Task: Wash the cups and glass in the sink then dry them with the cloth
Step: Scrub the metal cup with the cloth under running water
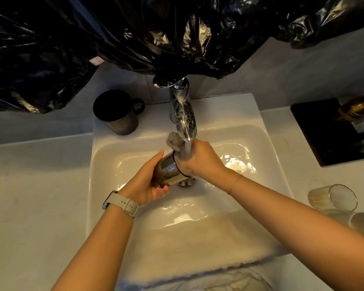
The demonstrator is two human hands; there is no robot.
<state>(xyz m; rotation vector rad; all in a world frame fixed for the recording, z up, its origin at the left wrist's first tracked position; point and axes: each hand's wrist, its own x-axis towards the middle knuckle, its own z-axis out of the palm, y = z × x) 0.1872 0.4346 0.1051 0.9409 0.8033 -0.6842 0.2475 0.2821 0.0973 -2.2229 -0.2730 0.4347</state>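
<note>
Left grip (147,181) holds cup (168,171), right grip (200,158) scrubs with sponge (173,141); mug (118,114), glass (334,198) unwashed, I think.

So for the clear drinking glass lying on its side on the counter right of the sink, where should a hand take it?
Grip the clear drinking glass round its side wall, coming down from above. It lies on its side with its mouth facing the camera, so the curved wall is exposed and free.
</note>
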